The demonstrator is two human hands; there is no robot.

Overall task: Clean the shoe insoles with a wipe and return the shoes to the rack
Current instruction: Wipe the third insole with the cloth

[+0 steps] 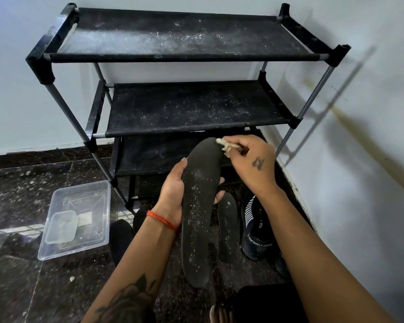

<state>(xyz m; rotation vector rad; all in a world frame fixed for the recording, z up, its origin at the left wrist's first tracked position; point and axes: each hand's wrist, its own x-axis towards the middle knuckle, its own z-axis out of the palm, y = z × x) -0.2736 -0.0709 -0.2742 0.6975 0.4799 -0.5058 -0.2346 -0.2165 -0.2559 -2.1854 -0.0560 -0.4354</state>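
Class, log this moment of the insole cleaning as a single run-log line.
step: wiping | left hand: holds insole | right hand: pinches wipe at insole tip | second insole, shoe: floor | rack: dusty

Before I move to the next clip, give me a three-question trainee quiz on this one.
1. True or false: the right hand pinches the wipe against the far tip of the held insole.
2. Where is the second insole? A) on the rack's top shelf B) on the floor beside the dark shoe C) in the clear tray
3. Fill in: the rack shelves in view hold ____ shoes.

Key: 1 true; 2 B; 3 no. The left hand grips the held insole at mid-length.
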